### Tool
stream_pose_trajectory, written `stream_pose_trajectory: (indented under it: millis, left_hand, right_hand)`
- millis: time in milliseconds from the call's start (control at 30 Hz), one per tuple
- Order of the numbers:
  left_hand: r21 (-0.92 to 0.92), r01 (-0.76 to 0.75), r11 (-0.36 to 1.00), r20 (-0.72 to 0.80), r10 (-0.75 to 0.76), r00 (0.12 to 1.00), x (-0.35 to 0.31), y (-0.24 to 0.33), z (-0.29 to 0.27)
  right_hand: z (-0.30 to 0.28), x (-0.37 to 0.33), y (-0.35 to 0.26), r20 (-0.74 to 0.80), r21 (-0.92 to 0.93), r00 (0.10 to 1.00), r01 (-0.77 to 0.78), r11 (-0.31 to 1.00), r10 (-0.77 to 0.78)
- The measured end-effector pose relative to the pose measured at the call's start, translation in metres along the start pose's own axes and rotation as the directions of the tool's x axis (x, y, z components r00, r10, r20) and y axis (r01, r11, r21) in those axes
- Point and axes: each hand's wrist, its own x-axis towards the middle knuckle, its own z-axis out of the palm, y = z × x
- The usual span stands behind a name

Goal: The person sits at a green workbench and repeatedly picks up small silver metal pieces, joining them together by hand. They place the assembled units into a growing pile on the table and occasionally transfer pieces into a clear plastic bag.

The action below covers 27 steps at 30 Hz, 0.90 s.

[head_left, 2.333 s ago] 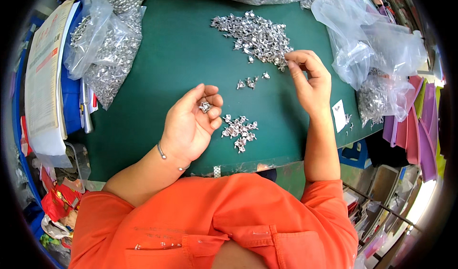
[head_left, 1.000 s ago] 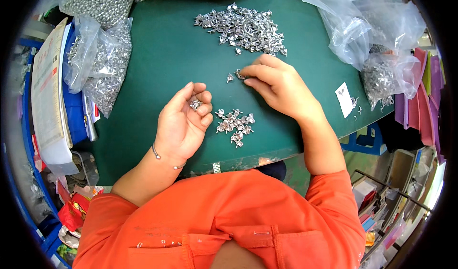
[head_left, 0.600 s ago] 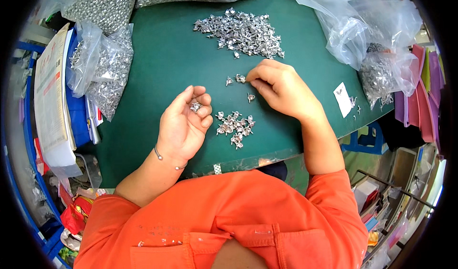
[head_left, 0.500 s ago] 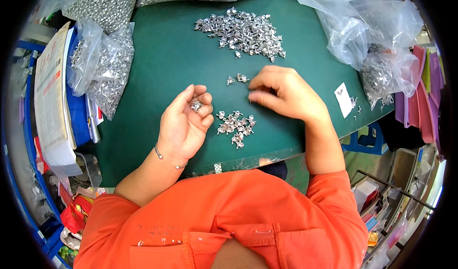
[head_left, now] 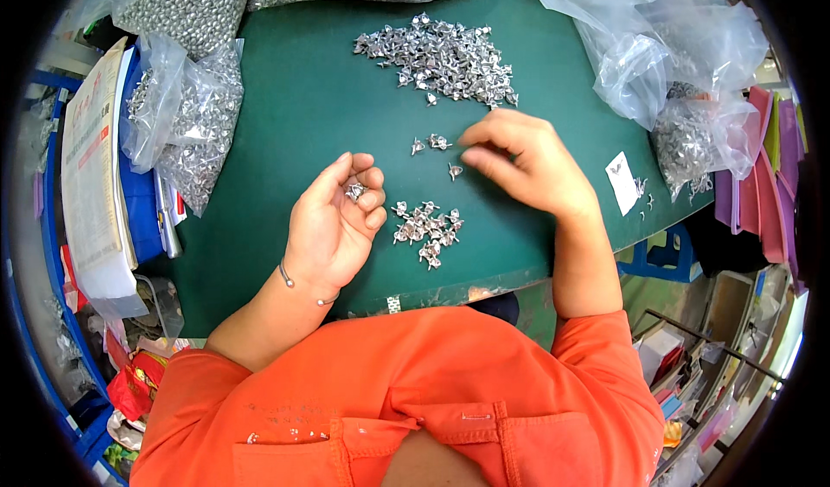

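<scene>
We enter this as a small workshop, on the evidence of one green-topped worktable (head_left: pixel 290 98), front edge scuffed; small metal parts (head_left: pixel 450 62), heaped loose in quantity; clear plastic bags (head_left: pixel 203 128) of metal pieces, at its sides; papers (head_left: pixel 91 176), stacked, left; crowded shelving (head_left: pixel 729 310), lower right.

On the table (head_left: pixel 294 89), the cluster (head_left: pixel 424 226) lies nearest, loose parts (head_left: pixel 438 142) behind it, the heap (head_left: pixel 450 59) behind those, with a bag (head_left: pixel 199 128) at the left and a card (head_left: pixel 621 186) at the right.
</scene>
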Motion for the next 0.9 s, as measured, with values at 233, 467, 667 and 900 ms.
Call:
stream_pose_trajectory:
  millis: [233, 467, 667, 900]
  left_hand:
    - [-0.024, -0.003, 1.0, 0.014, 0.003, 1.0, -0.001, 0.001, -0.002]
    - [-0.024, 0.017, 1.0, 0.023, -0.017, 1.0, 0.0, 0.0, -0.001]
    - [-0.017, 0.002, 1.0, 0.012, -0.002, 1.0, -0.001, 0.001, -0.001]
    - [-0.028, 0.011, 1.0, 0.015, -0.01, 1.0, 0.0, 0.001, 0.0]
  right_hand:
    - [0.0, 0.002, -0.01, 0.274, 0.29, 0.962, -0.067, 0.955, -0.016]
    - [0.025, 0.012, -0.005, -0.094, -0.184, 0.994, 0.039, 0.982, -0.057]
    - [0.005, 0.001, -0.003, 0.079, -0.049, 0.997, -0.019, 0.999, 0.023]
    - [-0.003, -0.003, 0.0, -0.024, -0.089, 0.997, -0.075, 0.993, 0.073]
